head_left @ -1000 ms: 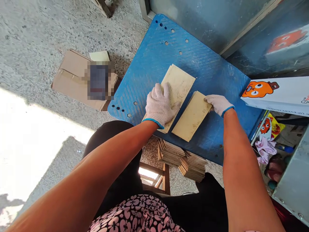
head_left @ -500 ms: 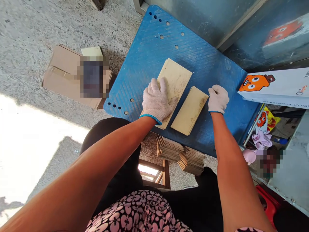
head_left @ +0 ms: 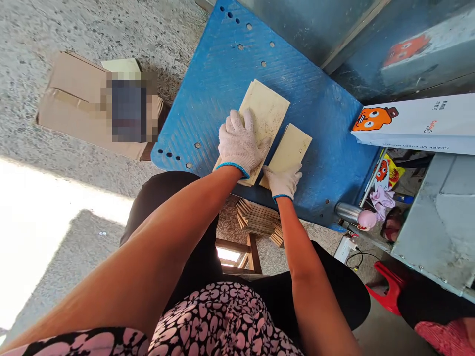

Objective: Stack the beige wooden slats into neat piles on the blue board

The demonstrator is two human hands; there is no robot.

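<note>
My left hand (head_left: 240,141), in a white knit glove with a blue cuff, lies with fingers apart on a stack of thin cream panels (head_left: 269,106). Brown specks dot the top panel. To the right, a shorter stack of cream panels (head_left: 293,141) lies alongside, with a narrow gap between the two. My right hand (head_left: 284,180), gloved the same way, rests over the near end of the shorter stack. Its thumb is at the left edge and its fingers are spread toward the right edge. Both stacks lie on a blue plastic tabletop (head_left: 208,99).
More stacked panels (head_left: 256,217) are below the table's near edge. A cardboard box (head_left: 74,109) is on the floor at left. At right are a paper bag (head_left: 415,121), a metal flask (head_left: 349,212), a power strip (head_left: 343,249) and a red stool (head_left: 388,289).
My right hand has come from right of the shorter stack, where it was closed, onto its near end and spread. Fewer specks show on that stack. My left hand stays on its stack.
</note>
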